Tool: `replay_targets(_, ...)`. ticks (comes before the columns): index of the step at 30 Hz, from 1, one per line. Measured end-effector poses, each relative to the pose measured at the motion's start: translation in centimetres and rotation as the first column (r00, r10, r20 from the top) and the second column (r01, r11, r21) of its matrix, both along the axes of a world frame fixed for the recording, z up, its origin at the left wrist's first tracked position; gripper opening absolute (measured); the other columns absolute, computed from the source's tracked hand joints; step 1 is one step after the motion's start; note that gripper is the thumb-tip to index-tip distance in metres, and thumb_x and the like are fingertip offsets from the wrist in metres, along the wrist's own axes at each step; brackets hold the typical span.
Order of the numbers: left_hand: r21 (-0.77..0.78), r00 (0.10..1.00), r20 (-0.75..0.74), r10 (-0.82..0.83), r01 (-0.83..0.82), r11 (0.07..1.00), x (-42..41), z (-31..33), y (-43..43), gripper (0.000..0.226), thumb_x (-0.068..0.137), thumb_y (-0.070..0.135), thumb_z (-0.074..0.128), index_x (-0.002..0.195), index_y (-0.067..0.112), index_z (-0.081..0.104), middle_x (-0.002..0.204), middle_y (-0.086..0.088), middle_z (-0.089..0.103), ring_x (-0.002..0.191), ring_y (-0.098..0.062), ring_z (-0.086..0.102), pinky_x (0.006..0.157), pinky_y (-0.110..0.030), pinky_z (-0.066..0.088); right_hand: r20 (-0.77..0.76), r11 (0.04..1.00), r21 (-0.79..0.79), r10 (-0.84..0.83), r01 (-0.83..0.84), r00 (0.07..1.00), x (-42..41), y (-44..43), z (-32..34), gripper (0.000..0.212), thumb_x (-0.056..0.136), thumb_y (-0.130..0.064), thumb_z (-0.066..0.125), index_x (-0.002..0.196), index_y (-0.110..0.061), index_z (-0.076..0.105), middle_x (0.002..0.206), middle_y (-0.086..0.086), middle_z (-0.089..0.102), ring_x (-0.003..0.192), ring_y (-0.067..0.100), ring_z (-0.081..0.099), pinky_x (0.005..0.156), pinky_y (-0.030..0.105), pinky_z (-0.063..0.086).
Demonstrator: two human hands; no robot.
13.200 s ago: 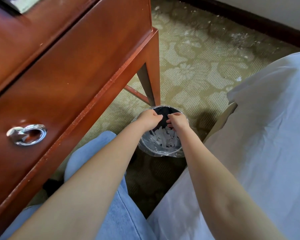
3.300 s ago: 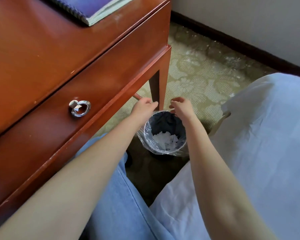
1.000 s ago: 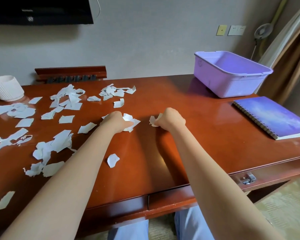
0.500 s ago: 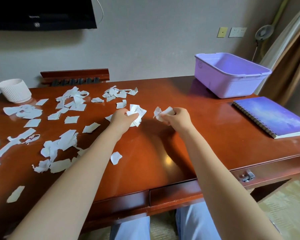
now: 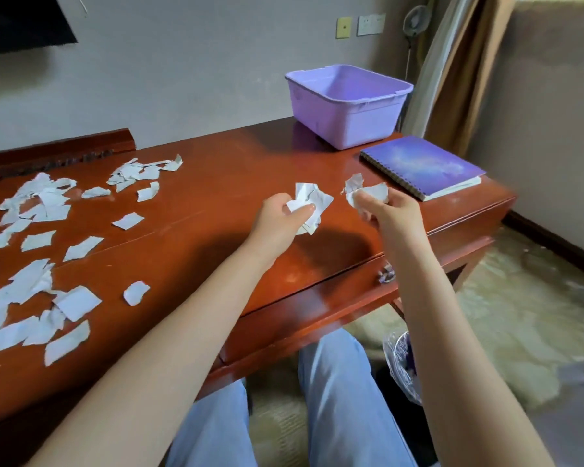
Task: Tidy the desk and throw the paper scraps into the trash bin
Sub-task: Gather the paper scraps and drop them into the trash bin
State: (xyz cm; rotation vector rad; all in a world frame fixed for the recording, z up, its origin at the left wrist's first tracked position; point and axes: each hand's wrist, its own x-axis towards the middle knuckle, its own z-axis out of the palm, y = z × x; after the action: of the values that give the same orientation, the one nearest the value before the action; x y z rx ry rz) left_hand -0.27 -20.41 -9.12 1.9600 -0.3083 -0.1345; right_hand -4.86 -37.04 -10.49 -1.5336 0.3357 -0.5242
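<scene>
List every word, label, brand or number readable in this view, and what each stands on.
Nothing legible here.
The purple notebook cover: pattern only, no words.
The paper scraps: look blank.
The purple tub: faint mark by its left corner, too blurred to read.
The wall plates: no markings readable.

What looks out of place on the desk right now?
Torn paper scraps lie strewn across the left half of the desk, unsorted and overlapping. The left hand and right hand each grip a bunch more. The purple tub and notebook at the right sit neatly.
</scene>
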Motion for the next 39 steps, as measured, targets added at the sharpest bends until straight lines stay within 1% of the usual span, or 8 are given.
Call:
replay_targets(7, 0.009, 0.973, 0.045, -0.225, 0.225, 0.974, -4.3, -2.0, -10.9, 0.031, 0.072, 0.034, 0.062, 0.062, 0.021, 0.036, 0.069, -0.008, 0.051, 0.067, -0.017, 0.046, 0.06, -0.033, 0.036, -0.061, 0.959, 0.128, -0.245, 0.251, 0.968, -7.0, -9.9, -4.0, 0.02, 0.067, -0.023, 0.074, 0.075, -0.01, 0.062, 0.06, -0.001, 0.053, 0.063, 0.018, 0.045, 0.065, 0.034, 0.036)
replay_targets(12, 0.106, 0.932, 0.051, -0.358, 0.352, 0.93, -7.2, -5.1, -17.3, 0.03, 0.08, 0.027, 0.067, 0.069, 0.004, 0.052, 0.074, -0.022, 0.063, 0.064, -0.024, 0.053, 0.06, -0.043, 0.044, -0.184, 0.904, 0.205, -0.341, 0.375, 0.922, -11.0, -15.0, -8.3, 0.01, 0.071, -0.014, 0.072, 0.071, -0.013, 0.062, 0.063, -0.001, 0.054, 0.056, 0.009, 0.047, 0.06, 0.025, 0.038)
replay_targets(15, 0.116, 0.922, -0.006, -0.388, 0.386, 0.915, -8.1, -7.6, -20.5, 0.03, 0.081, 0.026, 0.068, 0.072, 0.003, 0.052, 0.071, -0.018, 0.056, 0.064, -0.022, 0.048, 0.058, -0.034, 0.036, -0.258, 0.877, 0.218, -0.372, 0.429, 0.892, -12.4, -17.4, -11.1, 0.012, 0.075, -0.008, 0.067, 0.068, -0.014, 0.058, 0.058, -0.003, 0.05, 0.05, 0.007, 0.042, 0.053, 0.02, 0.035)
replay_targets(19, 0.127, 0.912, -0.143, -0.385, 0.403, 0.906, -8.9, -12.0, -23.7, 0.035, 0.082, 0.021, 0.068, 0.061, 0.014, 0.041, 0.063, 0.0, 0.042, 0.057, -0.013, 0.036, 0.049, -0.017, 0.028, -0.369, 0.858, 0.23, -0.359, 0.458, 0.857, -13.3, -19.8, -15.6, 0.005, 0.077, -0.01, 0.067, 0.077, -0.011, 0.062, 0.059, -0.001, 0.053, 0.051, 0.009, 0.044, 0.055, 0.021, 0.037)
replay_targets(26, 0.258, 0.885, -0.375, -0.277, 0.386, 0.886, -7.6, -20.1, -26.7, 0.033, 0.084, 0.027, 0.065, 0.099, -0.002, 0.06, 0.097, -0.017, 0.062, 0.085, -0.026, 0.056, 0.071, -0.034, 0.044, -0.593, 0.805, 0.245, -0.317, 0.541, 0.74, -13.1, -22.9, -24.9, 0.016, 0.074, -0.007, 0.064, 0.088, -0.01, 0.057, 0.069, 0.003, 0.055, 0.065, 0.017, 0.05, 0.065, 0.029, 0.04)
replay_targets(30, 0.332, 0.882, -0.419, -0.216, 0.37, 0.867, -6.2, -23.3, -28.4, 0.017, 0.085, 0.021, 0.062, 0.073, 0.013, 0.052, 0.087, -0.013, 0.06, 0.081, -0.029, 0.057, 0.071, -0.036, 0.047, -0.71, 0.805, 0.189, -0.283, 0.562, 0.644, -12.6, -24.1, -29.7, 0.011, 0.08, -0.009, 0.058, 0.079, -0.015, 0.049, 0.07, 0.002, 0.058, 0.065, 0.015, 0.057, 0.07, 0.028, 0.042)
replay_targets(34, 0.388, 0.858, -0.475, -0.194, 0.402, 0.829, -5.7, -25.9, -30.0, 0.024, 0.088, 0.017, 0.057, 0.07, 0.015, 0.042, 0.08, -0.004, 0.048, 0.081, -0.025, 0.049, 0.081, -0.041, 0.052, -0.771, 0.845, 0.161, -0.214, 0.509, 0.6, -12.6, -24.6, -33.2, 0.052, 0.08, -0.007, 0.058, 0.132, -0.011, 0.05, 0.079, 0.003, 0.061, 0.085, 0.022, 0.064, 0.074, 0.032, 0.047)
replay_targets(39, 0.421, 0.819, -0.555, -0.147, 0.429, 0.8, -5.8, -28.5, -31.6, 0.006, 0.092, 0.013, 0.051, 0.094, 0.008, 0.047, 0.079, 0.0, 0.042, 0.074, -0.02, 0.048, 0.079, -0.04, 0.057, -0.851, 0.867, 0.136, -0.146, 0.479, 0.504, -12.2, -24.8, -36.2, 0.019, 0.082, -0.007, 0.058, 0.1, -0.014, 0.062, 0.086, 0.01, 0.061, 0.073, 0.022, 0.054, 0.061, 0.028, 0.041)
